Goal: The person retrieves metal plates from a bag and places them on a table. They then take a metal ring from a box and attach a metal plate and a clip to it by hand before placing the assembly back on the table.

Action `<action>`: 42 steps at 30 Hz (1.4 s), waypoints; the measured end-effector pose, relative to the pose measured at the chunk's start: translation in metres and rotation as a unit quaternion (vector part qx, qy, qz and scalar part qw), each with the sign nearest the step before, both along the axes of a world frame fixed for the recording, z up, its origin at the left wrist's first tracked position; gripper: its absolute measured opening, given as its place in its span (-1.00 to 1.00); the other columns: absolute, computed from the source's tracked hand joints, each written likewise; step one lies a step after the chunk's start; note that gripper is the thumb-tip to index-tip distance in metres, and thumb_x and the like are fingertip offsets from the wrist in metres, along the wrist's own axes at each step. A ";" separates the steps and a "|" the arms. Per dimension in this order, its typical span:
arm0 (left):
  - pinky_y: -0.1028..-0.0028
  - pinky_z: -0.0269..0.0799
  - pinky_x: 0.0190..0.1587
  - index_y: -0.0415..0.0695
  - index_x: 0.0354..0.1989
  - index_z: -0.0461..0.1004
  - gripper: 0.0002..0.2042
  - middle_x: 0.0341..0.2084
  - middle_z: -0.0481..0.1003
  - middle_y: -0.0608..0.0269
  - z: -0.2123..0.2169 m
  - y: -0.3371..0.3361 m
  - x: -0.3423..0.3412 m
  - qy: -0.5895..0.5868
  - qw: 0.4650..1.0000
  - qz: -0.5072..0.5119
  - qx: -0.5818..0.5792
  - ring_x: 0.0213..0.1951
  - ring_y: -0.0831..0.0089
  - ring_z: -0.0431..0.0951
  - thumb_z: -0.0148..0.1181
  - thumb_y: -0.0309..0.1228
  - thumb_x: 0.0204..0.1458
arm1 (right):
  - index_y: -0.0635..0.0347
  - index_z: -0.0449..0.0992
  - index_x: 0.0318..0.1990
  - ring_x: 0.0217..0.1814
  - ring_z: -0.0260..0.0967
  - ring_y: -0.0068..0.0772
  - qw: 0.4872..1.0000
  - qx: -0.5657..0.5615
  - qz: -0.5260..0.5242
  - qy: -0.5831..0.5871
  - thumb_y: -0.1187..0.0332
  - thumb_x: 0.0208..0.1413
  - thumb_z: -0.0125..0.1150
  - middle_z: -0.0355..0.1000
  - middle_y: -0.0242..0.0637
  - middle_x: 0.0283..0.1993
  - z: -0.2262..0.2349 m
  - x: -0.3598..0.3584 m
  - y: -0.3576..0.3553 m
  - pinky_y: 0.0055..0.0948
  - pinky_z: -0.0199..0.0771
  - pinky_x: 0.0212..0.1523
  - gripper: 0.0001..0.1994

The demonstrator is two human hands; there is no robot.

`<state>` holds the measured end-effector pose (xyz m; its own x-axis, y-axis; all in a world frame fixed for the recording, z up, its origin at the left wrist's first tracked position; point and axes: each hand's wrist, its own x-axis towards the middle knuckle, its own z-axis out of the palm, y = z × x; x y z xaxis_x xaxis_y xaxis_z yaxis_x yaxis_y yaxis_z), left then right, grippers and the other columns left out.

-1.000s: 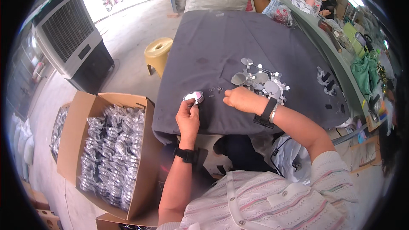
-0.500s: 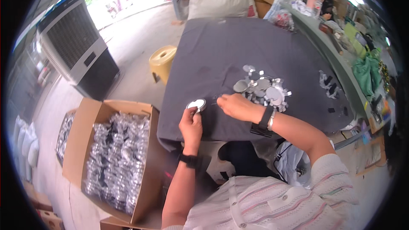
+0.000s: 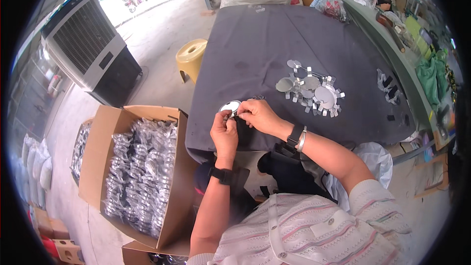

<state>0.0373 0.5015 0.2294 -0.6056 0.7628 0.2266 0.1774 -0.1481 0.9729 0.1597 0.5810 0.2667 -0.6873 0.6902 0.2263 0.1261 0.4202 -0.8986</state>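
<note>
Near the front left corner of the dark cloth-covered table (image 3: pixel 255 39), my left hand (image 3: pixel 224 136) grips a round disc (image 3: pixel 229 106) with a pale face and a darker rim. My right hand (image 3: pixel 261 117) is at the disc's right edge, thumb and forefinger pinched together. Whatever lies between those fingertips is too small to make out. To the right of my hands lies a loose pile of flat silver-grey round pieces (image 3: pixel 324 97) and small shiny tabs, which neither hand touches.
A cardboard box (image 3: pixel 93 162) full of clear-wrapped items stands at the left, below a yellow stool (image 3: pixel 190 55) and an air cooler (image 3: pixel 86 34). Small dark strips (image 3: pixel 391 118) lie at the table's right. Beyond, a cluttered bench (image 3: pixel 363 17) runs along, with a person at its far end.
My right hand has moved left, from beside the pile to the disc, and its fingertips now meet the disc's edge. My left hand still holds the disc. The whole view has shifted slightly.
</note>
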 end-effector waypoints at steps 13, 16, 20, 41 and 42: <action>0.64 0.12 -0.56 -0.20 -0.21 0.44 -0.81 -0.70 0.28 0.50 0.000 -0.004 0.001 -0.055 0.998 -0.015 -0.009 -0.62 0.76 0.16 -0.03 -0.63 0.02 | 0.34 0.45 -0.29 -0.51 0.38 -0.63 0.997 -0.045 0.056 0.013 0.56 0.10 0.09 0.40 -0.38 -0.45 0.001 -0.004 0.012 -0.61 0.43 -0.53 -0.95; 0.64 0.12 -0.56 -0.22 -0.20 0.44 -0.81 -0.69 0.29 0.51 -0.002 -0.003 0.001 -0.051 0.999 -0.009 0.000 -0.62 0.76 0.16 -0.04 -0.64 0.02 | 0.35 0.43 -0.25 -0.52 0.37 -0.62 0.982 -0.176 0.040 0.064 0.58 0.09 0.11 0.40 -0.37 -0.45 0.003 -0.009 0.011 -0.62 0.41 -0.55 -0.92; 0.65 0.12 -0.56 -0.25 -0.20 0.45 -0.80 -0.67 0.31 0.51 0.004 -0.005 0.000 -0.050 0.999 0.002 0.016 -0.61 0.77 0.18 -0.05 -0.65 0.02 | 0.36 0.41 -0.25 -0.56 0.37 -0.63 0.972 -0.218 0.036 0.083 0.58 0.05 0.16 0.41 -0.35 -0.46 0.005 -0.014 0.013 -0.64 0.38 -0.60 -0.88; 0.57 0.41 -0.62 -0.22 -0.13 0.41 -0.83 -0.43 0.49 0.25 0.020 -0.016 -0.014 -0.125 0.987 -0.095 -0.013 -0.52 0.54 0.50 -0.08 -0.50 0.18 | 0.23 0.49 -0.33 -0.21 0.35 -0.12 0.973 0.222 0.052 0.033 0.24 -0.24 0.39 0.36 -0.18 -0.29 0.005 -0.016 0.025 -0.22 0.34 -0.27 -0.67; 0.57 0.41 -0.62 -0.22 -0.13 0.41 -0.83 -0.41 0.49 0.24 0.020 -0.016 -0.016 -0.130 0.987 -0.094 -0.009 -0.51 0.53 0.50 -0.08 -0.50 0.18 | 0.23 0.49 -0.33 -0.21 0.35 -0.12 0.973 0.222 0.050 0.035 0.24 -0.24 0.39 0.36 -0.18 -0.29 0.001 -0.018 0.029 -0.22 0.34 -0.27 -0.67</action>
<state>0.0216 0.4854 0.2492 -0.4886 0.8698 0.0686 -0.1070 -0.1378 0.9847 0.1417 0.6096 0.2678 -0.7183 0.4442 0.5354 0.0096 0.7759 -0.6308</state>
